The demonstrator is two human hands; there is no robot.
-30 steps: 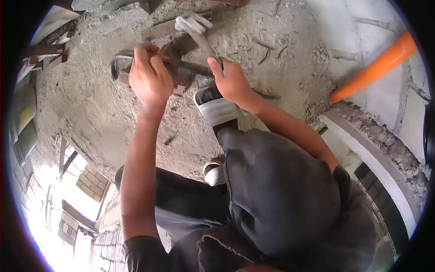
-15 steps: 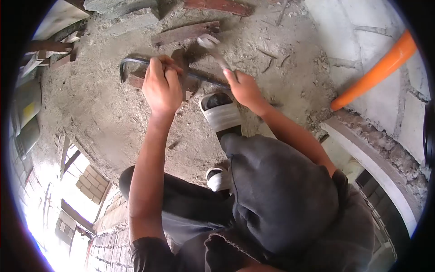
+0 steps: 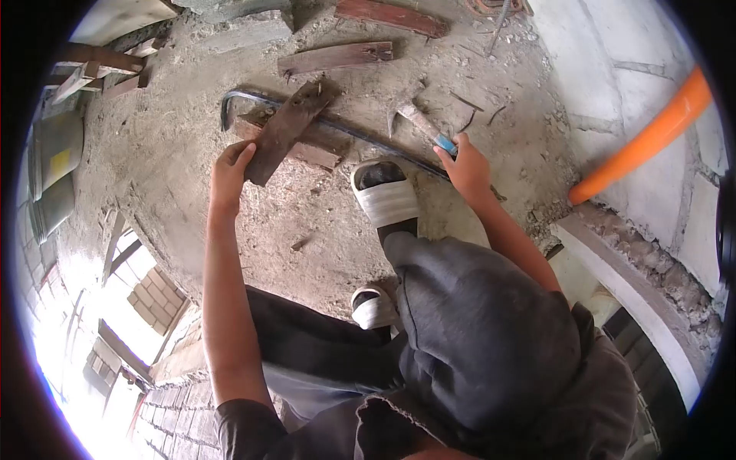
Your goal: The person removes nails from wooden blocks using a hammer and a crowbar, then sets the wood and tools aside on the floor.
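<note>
My left hand [image 3: 231,178] pinches the lower end of a short dark board [image 3: 290,129], which slants up to the right. Beneath that board lie a reddish wood block [image 3: 313,150] and a long dark crowbar [image 3: 360,136] with its hooked end at the left. In my right hand [image 3: 466,170] is the handle of a claw hammer [image 3: 420,119], blue near the grip, with its head low over the ground.
Two loose boards [image 3: 336,57] [image 3: 391,15] and grey blocks [image 3: 249,32] lie beyond. Bent metal pieces [image 3: 469,111] are right of the hammer. An orange pipe [image 3: 640,142] leans by the block wall [image 3: 648,92]. My sandalled feet [image 3: 387,201] stand close by.
My left hand has moved left and down and now holds the dark board by its end, laid slanting. The hammer and my right hand have moved right and lower.
</note>
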